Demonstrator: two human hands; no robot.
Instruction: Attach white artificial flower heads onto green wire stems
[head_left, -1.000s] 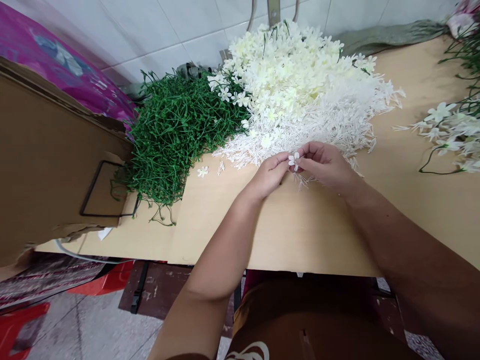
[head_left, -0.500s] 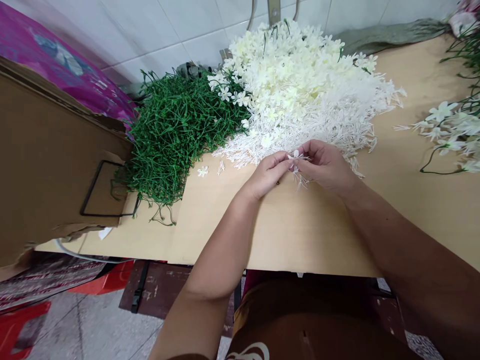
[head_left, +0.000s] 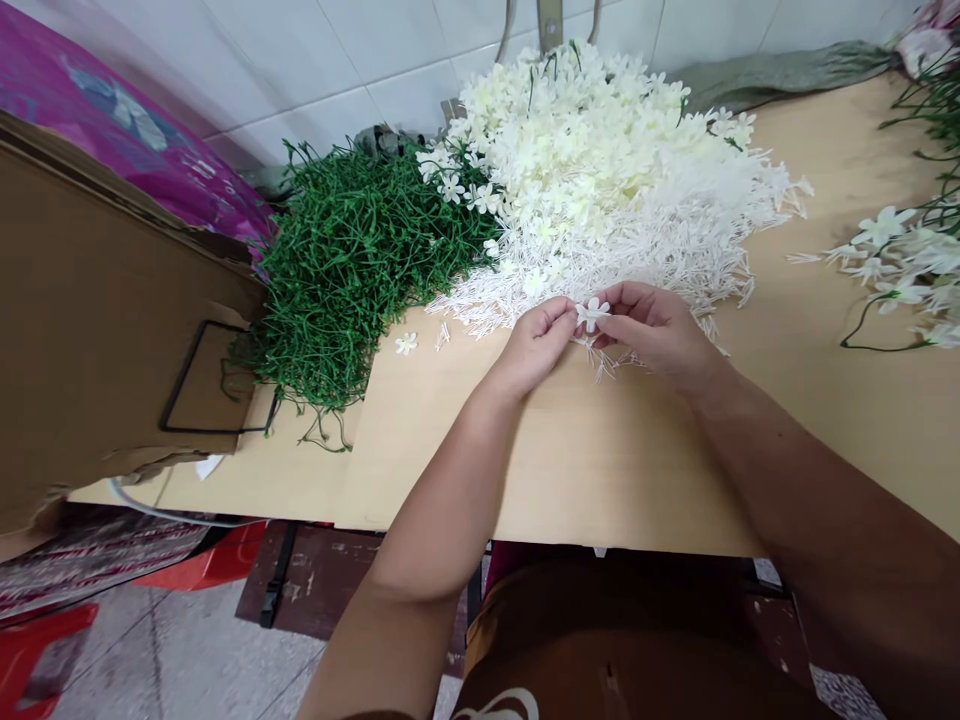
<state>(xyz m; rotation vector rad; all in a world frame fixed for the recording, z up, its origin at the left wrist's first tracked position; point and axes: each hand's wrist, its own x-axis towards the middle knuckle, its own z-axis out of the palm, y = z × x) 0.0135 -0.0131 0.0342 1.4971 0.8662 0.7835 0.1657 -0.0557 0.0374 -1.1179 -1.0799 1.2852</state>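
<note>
As a few loose strands [head_left: 606, 366] poke out below the fingers on the near side, the white flower [head_left: 592, 314] has just swung from tilted to face-up between the two hands, petals opened out: an adjustment mid-handling, I'd judge, the piece not yet finished with. Left hand [head_left: 541, 340] pinches its left edge, right hand [head_left: 651, 325] grips the right with thumb and fingertips. Small, pale, round-lobed petals; the centre's too tiny to read. Just beyond, the strand pile [head_left: 686, 235]; far left, green stems [head_left: 360, 260]; farthest, heaped cream blossoms [head_left: 585, 130]!
</note>
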